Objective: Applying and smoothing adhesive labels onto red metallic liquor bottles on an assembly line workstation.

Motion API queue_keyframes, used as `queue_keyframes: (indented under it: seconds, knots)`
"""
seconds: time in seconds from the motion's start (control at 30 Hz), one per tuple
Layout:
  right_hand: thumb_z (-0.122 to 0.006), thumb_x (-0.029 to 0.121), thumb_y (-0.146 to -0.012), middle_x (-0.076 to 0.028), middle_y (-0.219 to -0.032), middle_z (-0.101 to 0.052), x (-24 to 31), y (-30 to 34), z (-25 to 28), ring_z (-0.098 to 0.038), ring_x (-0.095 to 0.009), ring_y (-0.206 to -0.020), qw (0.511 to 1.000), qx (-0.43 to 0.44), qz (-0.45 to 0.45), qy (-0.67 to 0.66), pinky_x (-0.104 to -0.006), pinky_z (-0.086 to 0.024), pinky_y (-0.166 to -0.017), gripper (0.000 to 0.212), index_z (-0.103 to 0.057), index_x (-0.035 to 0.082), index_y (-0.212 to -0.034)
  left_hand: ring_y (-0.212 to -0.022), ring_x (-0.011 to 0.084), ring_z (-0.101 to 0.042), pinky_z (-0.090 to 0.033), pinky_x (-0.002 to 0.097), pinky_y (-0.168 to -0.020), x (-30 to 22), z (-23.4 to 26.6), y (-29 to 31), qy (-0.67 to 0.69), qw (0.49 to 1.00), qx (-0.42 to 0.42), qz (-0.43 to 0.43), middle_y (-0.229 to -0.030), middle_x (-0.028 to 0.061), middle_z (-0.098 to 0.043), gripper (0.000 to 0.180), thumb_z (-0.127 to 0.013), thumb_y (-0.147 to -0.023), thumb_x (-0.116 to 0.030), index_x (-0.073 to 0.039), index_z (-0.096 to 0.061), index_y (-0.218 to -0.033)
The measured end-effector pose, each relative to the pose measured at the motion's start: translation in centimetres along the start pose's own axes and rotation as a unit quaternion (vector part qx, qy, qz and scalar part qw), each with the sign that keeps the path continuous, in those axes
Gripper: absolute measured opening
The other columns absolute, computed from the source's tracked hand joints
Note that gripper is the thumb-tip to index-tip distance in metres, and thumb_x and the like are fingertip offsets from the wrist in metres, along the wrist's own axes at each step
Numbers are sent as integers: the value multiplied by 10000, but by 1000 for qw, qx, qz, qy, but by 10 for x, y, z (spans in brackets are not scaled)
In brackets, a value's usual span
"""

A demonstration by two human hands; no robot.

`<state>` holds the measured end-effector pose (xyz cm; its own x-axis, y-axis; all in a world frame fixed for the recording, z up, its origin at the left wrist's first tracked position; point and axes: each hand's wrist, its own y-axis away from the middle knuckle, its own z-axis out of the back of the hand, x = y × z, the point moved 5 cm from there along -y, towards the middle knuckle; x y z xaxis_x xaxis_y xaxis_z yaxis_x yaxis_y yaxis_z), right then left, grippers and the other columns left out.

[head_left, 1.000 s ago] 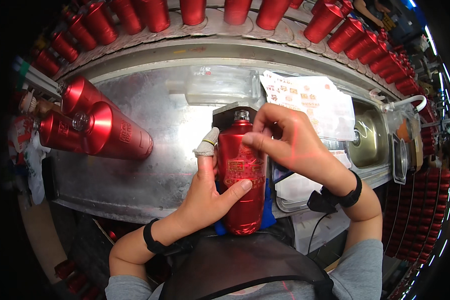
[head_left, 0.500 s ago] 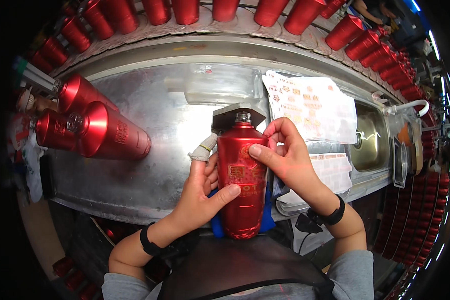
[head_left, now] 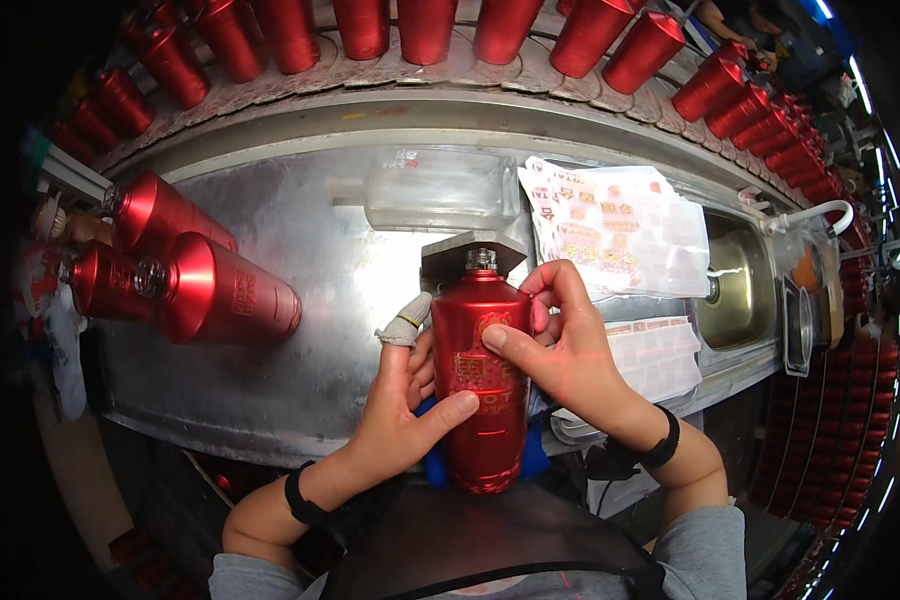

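A red metallic bottle [head_left: 482, 385] with a clear stopper top lies lengthwise in front of me on the steel workbench [head_left: 310, 270]. My left hand [head_left: 405, 405] cups its left side, thumb across the lower label, and the index finger wears a white finger cot. My right hand [head_left: 560, 350] grips the bottle's upper right side, with the thumb pressed on the gold label on its front. A blue pad [head_left: 432, 460] shows under the bottle.
Two red bottles [head_left: 220, 290] lie on their sides at the left of the bench. A clear plastic container [head_left: 435, 200] sits behind the bottle, a stack of printed label sheets [head_left: 615, 230] to the right, then a small sink [head_left: 735, 290]. Several red bottles [head_left: 425, 25] line the conveyor beyond.
My right hand has slid down from the bottle's neck onto its front label. The left hand keeps its hold on the left side.
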<state>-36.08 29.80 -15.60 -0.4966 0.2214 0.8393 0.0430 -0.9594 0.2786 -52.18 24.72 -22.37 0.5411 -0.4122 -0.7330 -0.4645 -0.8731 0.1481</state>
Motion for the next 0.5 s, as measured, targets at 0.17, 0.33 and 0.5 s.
queue_keyframes:
  seconds: [0.17, 0.33, 0.5]
  knots:
    - [-822, 291, -786, 13, -748, -408, 0, 0, -1, -375, -79, -689, 1000, -6, -1, -3, -249, -362, -575, 499, -455, 52, -1024, -1424, 299, -321, -312, 424, -1133, 1, -1, -1, 6, 1000, -9, -2, -1564, 219, -210, 935, -685, -902, -139, -43, 2, -1530]
    - [-817, 323, -791, 13, -729, -414, -2, -3, 0, -374, -77, -654, 1000, -13, 16, 12, -249, -349, -545, 505, -458, 51, -1019, -1420, 294, -328, -316, 424, -1130, 2, -1, -2, 1, 1000, -9, -8, -1561, 218, -216, 928, -678, -906, -143, -45, 1, -1530]
    - [-814, 318, -799, 16, -722, -407, -1, -2, 1, -373, -74, -648, 1000, -7, 18, 18, -245, -345, -541, 496, -462, 52, -1025, -1412, 288, -342, -326, 418, -1123, 3, -1, 0, -4, 1000, -11, -13, -1558, 214, -225, 929, -678, -906, -149, -47, 2, -1532]
